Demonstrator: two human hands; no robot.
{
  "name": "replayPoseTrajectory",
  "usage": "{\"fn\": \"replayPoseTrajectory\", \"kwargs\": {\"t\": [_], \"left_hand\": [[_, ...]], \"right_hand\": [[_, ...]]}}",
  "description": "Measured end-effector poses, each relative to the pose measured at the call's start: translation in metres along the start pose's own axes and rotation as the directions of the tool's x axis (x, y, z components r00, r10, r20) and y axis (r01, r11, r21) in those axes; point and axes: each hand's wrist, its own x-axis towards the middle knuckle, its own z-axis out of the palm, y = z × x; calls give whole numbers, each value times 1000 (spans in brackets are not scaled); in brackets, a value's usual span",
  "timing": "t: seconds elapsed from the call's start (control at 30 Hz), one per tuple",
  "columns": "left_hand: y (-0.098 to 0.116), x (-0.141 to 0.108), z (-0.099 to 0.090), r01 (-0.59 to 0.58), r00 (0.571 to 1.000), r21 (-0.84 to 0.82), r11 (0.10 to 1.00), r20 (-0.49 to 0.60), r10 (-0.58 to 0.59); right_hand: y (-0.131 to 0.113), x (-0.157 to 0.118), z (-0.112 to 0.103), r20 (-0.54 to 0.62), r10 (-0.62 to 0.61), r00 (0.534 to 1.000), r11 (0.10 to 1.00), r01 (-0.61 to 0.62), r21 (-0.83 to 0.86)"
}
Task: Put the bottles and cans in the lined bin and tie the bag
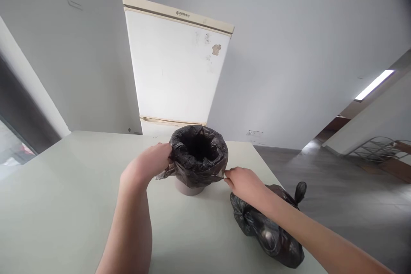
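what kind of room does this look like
Probably a kitchen or dining area: a fridge stands by the grey wall, beyond a pale table holding a bin lined with a black bag.

On the beige strip (160, 10) at the top of the white refrigerator (175, 66) there is one small dark brand mark (183, 14). It begins at the left with a diamond-shaped sign (177, 13), and after it come small characters and Latin letters (186, 15), which seem to read "Meiling". The characters before these letters are too small and blurred to read.
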Motion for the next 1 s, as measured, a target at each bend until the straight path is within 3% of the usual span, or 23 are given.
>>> {"fn": "replayPoseTrajectory", "kwargs": {"t": [0.07, 0.1, 0.17, 0.23, 0.37, 0.57, 0.77, 1.0], "left_hand": [[-9, 2, -6, -2, 999, -31, 1000, -41, 1], [-14, 3, -8, -4, 998, -35, 999, -62, 2], [-24, 3, -13, 11, 994, -26, 1000, -109, -14], [-31, 2, -15, 38, 983, -32, 999, -178, -43], [-33, 4, -14, 9, 952, -92, 996, -304, -36], [-21, 19, -14, -21, 989, -2, 1000, -150, 20], [-31, 32, -16, -71, 991, -2, 997, -113, 70], [-40, 46, -12, -87, 995, 23, 996, -43, 88]], "right_hand": [[-15, -15, -12, -184, 107, 977, 994, -110, -9], [-26, -23, -16, -322, 136, 937, 990, -135, 28], [-49, -37, -16, -564, 191, 803, 981, -133, 143], [-69, -43, -5, -655, 220, 723, 969, -82, 235], [-83, -28, 37, -639, 358, 681, 897, -59, 439], [-70, 2, 79, -484, 481, 731, 762, -75, 644], [-72, 10, 118, -515, 537, 669, 748, -94, 657], [-68, 15, 158, -390, 560, 731, 596, -28, 803]]}}
